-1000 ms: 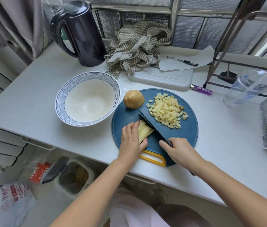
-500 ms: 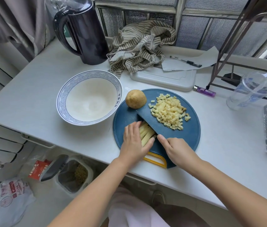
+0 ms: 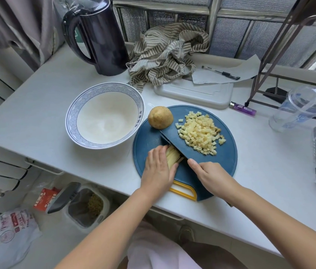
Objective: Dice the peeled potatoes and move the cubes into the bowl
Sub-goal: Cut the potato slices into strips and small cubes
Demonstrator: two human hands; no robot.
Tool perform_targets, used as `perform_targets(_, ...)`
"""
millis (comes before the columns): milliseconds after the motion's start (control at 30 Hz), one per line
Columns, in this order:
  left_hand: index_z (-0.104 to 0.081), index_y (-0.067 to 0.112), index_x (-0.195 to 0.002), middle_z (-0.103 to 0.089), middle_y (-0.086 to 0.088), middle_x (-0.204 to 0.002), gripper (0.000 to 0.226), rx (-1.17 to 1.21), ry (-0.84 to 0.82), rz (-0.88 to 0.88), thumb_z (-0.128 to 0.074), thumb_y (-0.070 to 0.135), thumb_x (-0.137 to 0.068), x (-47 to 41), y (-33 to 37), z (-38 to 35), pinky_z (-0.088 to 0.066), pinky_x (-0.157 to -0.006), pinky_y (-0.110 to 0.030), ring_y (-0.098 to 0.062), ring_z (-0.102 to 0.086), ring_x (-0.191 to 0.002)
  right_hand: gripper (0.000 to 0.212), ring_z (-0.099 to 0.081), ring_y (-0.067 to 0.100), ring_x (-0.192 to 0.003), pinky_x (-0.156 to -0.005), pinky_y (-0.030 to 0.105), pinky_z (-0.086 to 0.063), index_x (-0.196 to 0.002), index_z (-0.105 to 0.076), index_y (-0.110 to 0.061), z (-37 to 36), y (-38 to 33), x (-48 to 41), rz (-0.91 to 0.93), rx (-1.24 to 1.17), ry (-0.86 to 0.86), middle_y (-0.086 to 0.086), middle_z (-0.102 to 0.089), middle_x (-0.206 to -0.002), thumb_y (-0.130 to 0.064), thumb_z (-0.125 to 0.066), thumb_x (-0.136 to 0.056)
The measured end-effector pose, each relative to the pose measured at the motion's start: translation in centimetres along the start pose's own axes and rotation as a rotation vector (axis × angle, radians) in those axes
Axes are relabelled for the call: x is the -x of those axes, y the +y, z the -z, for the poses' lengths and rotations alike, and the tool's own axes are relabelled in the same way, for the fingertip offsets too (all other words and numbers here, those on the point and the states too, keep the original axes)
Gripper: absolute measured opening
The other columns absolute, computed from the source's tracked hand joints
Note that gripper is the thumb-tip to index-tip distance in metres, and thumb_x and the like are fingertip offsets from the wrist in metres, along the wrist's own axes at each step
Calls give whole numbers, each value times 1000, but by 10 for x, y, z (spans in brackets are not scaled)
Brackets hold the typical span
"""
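While one potato (image 3: 160,117) lies, one bowl (image 3: 70,121) stands.

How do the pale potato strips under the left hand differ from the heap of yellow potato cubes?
The pale potato strips are long, not yet cut crosswise; the yellow potato cubes are small dice. The strips are stacked and held by the left hand, left of the dark knife; the cubes lie loose and untouched on its right. Both sit on the round blue cutting board.
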State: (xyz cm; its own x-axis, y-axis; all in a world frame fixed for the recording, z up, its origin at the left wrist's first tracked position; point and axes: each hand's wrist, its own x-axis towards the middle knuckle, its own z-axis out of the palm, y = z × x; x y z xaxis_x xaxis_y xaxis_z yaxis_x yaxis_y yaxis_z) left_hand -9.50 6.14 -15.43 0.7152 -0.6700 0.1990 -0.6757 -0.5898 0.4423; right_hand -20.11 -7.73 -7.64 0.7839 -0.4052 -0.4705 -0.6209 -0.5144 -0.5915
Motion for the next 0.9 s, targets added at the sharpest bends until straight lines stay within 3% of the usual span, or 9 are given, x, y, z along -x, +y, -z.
perform_targets(267,-40,1,-132,-46,-17,-129,58,5,4,14,-41,41,-90,0,3,0,-41,-103,-44,-27,-37,-119,61,-40,18,-54,-55,31,-30,-62,-38,-10,-5,3,3,43,3,9,5,-43,-59,-56,-29,-100)
perform_targets(433,-41,3,-135,-45,-14,-131,61,-6,7,10,-41,42,-88,0,2,0,-37,-106,-42,-24,-34,-121,63,-45,19,-53,-60,35,-41,-67,-46,-8,-5,3,2,4,-120,7,7,-49,-60,-59,-28,-99)
perform_targets(533,-40,5,-136,-44,-11,-132,65,-16,7,-4,-41,49,-88,0,2,1,-33,-108,-39,-22,-32,-122,61,-44,16,-47,-54,29,-38,-67,-45,-9,-8,0,3,-3,-175,-13,5,-47,-59,-57,-27,-100)
perform_targets(667,-41,6,-134,-45,-10,-130,62,45,42,17,-42,49,-90,1,3,2,-36,-105,-35,-20,-36,-121,62,-44,17,-48,-57,31,-40,-67,-44,-9,-12,-2,3,-11,-170,-5,6,-47,-59,-57,-26,-101)
perform_targets(900,-45,2,-131,-51,-15,-127,66,10,6,23,-38,52,-89,-7,2,0,-43,-98,-43,-21,-33,-114,61,-41,18,-54,-55,30,-31,-62,-37,-11,-1,-5,0,-9,-34,-12,5,-43,-59,-56,-26,-101)
